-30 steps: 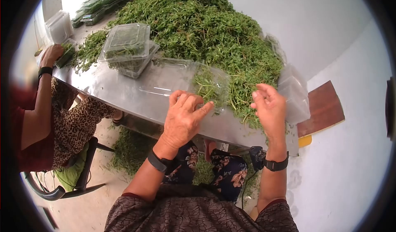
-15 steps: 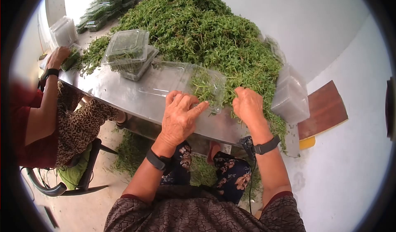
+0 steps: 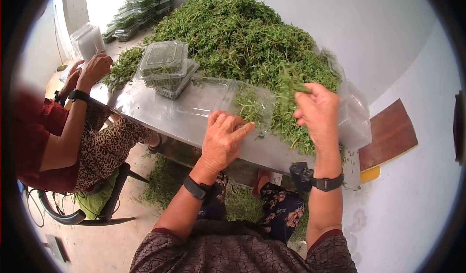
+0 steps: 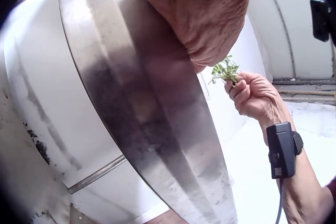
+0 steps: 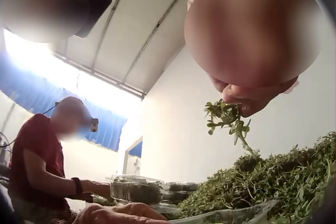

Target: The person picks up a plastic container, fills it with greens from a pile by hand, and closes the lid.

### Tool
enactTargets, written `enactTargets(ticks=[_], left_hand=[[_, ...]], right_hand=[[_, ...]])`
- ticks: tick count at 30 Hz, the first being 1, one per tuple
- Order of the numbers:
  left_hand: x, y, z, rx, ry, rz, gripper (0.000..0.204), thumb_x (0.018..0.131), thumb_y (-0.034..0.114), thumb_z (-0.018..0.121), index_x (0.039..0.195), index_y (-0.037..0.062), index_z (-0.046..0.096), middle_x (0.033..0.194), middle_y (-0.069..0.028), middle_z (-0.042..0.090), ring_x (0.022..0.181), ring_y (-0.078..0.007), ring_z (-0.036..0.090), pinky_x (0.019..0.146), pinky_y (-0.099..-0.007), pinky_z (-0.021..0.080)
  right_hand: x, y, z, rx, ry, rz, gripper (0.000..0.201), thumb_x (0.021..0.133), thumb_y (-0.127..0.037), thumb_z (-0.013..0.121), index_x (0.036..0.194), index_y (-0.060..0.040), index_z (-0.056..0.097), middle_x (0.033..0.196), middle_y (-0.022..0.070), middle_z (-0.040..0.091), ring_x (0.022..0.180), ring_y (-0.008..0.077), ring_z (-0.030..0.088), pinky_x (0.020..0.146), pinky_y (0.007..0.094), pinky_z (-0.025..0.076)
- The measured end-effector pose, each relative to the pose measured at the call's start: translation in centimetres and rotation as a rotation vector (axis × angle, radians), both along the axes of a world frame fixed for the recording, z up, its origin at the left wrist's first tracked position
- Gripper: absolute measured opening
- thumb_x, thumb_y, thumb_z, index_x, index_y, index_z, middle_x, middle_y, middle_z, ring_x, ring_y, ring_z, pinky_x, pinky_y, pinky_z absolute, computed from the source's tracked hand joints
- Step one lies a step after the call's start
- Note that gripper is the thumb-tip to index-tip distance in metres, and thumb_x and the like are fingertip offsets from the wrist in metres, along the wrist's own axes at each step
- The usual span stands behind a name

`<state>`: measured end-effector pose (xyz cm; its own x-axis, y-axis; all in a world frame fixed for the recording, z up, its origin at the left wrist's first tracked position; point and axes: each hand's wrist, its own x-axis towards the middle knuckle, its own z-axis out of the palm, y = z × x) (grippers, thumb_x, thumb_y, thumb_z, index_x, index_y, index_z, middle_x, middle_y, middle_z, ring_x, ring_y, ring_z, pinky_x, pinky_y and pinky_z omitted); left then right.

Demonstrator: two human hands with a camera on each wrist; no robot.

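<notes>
Right hand [image 3: 318, 110] is up above the big herb pile [image 3: 242, 35], grip pinched around a small sprig of greens [image 3: 290, 82] raised clear of the heap, so the bunch hangs free of the tangle. Left hand [image 3: 223, 139] lies flat with fingers straight on the near edge of the steel desk [image 3: 160, 115], touching the open clear clamshell box [image 3: 233, 100], apparently steadying it. Filled boxes [image 3: 165, 64] stack just behind, and a second person's hand [image 3: 94, 69] works at the far end.
</notes>
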<state>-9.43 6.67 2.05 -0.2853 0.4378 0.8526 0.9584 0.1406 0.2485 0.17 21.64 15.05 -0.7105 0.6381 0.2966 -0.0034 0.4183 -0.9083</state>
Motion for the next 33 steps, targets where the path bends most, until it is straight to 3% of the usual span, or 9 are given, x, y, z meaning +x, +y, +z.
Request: enactTargets(ticks=[4, 7, 11, 13, 14, 17, 24, 27, 33], left_hand=[[0.1, -0.2, 0.6, -0.008, 0.015, 0.007, 0.038, 0.061, -0.003, 0.061, 0.095, 0.0122, 0.067, 0.084, -0.0021, 0.055, 0.077, -0.0209, 0.052, 0.086, -0.0392, 0.039], [0.2, -0.2, 0.7, -0.005, 0.01, 0.001, 0.038, 0.061, -0.003, 0.061, 0.095, 0.0123, 0.067, 0.084, -0.0022, 0.055, 0.077, -0.0212, 0.052, 0.086, -0.0393, 0.039], [0.2, -0.1, 0.6, 0.009, -0.006, -0.008, 0.038, 0.061, -0.004, 0.061, 0.094, 0.0122, 0.067, 0.084, -0.0022, 0.055, 0.079, -0.021, 0.053, 0.087, -0.0394, 0.039], [-0.1, 0.0, 0.1, 0.013, -0.014, -0.027, 0.044, 0.058, -0.004, 0.06, 0.098, 0.0134, 0.066, 0.085, -0.0025, 0.055, 0.081, -0.0225, 0.053, 0.088, -0.0406, 0.038], [-0.2, 0.0, -0.1, 0.013, -0.021, -0.03, 0.05, 0.055, -0.004, 0.058, 0.101, 0.0147, 0.066, 0.086, -0.0027, 0.055, 0.082, -0.024, 0.054, 0.09, -0.0418, 0.037], [-0.1, 0.0, 0.0, -0.005, -0.013, -0.013, 0.052, 0.054, -0.004, 0.058, 0.102, 0.0152, 0.066, 0.086, -0.0028, 0.055, 0.082, -0.0247, 0.054, 0.089, -0.0416, 0.037], [0.0, 0.0, 0.0, -0.007, -0.016, 0.006, 0.05, 0.055, -0.005, 0.056, 0.099, 0.0152, 0.067, 0.085, -0.0033, 0.056, 0.082, -0.0248, 0.054, 0.088, -0.0414, 0.037], [0.0, 0.0, 0.1, 0.005, -0.017, -0.001, 0.05, 0.055, -0.006, 0.055, 0.099, 0.0148, 0.067, 0.084, -0.003, 0.056, 0.081, -0.0246, 0.054, 0.087, -0.041, 0.038], [-0.1, 0.0, 0.1, 0.02, -0.018, -0.017, 0.048, 0.055, -0.005, 0.057, 0.098, 0.0138, 0.067, 0.084, -0.0027, 0.056, 0.08, -0.0242, 0.054, 0.086, -0.0398, 0.038]], right_hand=[[-0.6, -0.8, -1.0, -0.036, -0.181, 0.056, 0.027, 0.083, -0.009, 0.061, 0.106, 0.005, 0.061, 0.071, 0.0105, 0.066, 0.053, 0.0123, 0.06, 0.045, 0.0238, 0.046], [0.2, 2.0, -2.5, 0.222, -0.084, -0.122, 0.031, 0.081, -0.011, 0.063, 0.109, 0.0031, 0.061, 0.073, 0.0143, 0.067, 0.057, 0.0161, 0.063, 0.053, 0.0288, 0.05], [1.6, 3.6, -3.7, 0.382, -0.361, -0.217, 0.04, 0.075, -0.018, 0.069, 0.111, -0.0011, 0.061, 0.079, 0.0175, 0.067, 0.07, 0.0281, 0.065, 0.069, 0.0364, 0.05], [2.4, 3.1, -4.0, 0.746, -0.51, -0.217, 0.044, 0.074, -0.02, 0.071, 0.112, -0.0007, 0.061, 0.083, 0.0183, 0.067, 0.078, 0.0325, 0.064, 0.074, 0.0396, 0.049], [2.6, 2.9, -3.6, 0.618, -0.65, -0.188, 0.046, 0.073, -0.021, 0.072, 0.112, -0.0007, 0.06, 0.085, 0.019, 0.066, 0.084, 0.0345, 0.063, 0.078, 0.0417, 0.048], [3.4, 3.5, -4.3, 0.656, -0.723, -0.138, 0.049, 0.072, -0.021, 0.073, 0.114, -0.0003, 0.06, 0.082, 0.0192, 0.066, 0.084, 0.0355, 0.063, 0.078, 0.0427, 0.048], [3.5, 5.9, -7.6, 0.929, -0.61, -0.125, 0.013, 0.066, -0.004, 0.063, 0.077, 0.0008, 0.06, 0.075, 0.0221, 0.062, 0.074, 0.0391, 0.061, 0.064, 0.0449, 0.048], [3.9, 6.1, -5.8, 0.776, -0.401, -0.177, 0.012, 0.067, -0.002, 0.062, 0.078, 0.0019, 0.061, 0.073, 0.0231, 0.061, 0.069, 0.0411, 0.059, 0.061, 0.0447, 0.048], [2.9, 5.0, -2.5, 0.358, -0.137, -0.188, 0.008, 0.074, -0.001, 0.064, 0.079, 0.004, 0.059, 0.06, 0.0072, 0.056, 0.057, 0.0098, 0.058, 0.049, 0.0289, 0.046]])
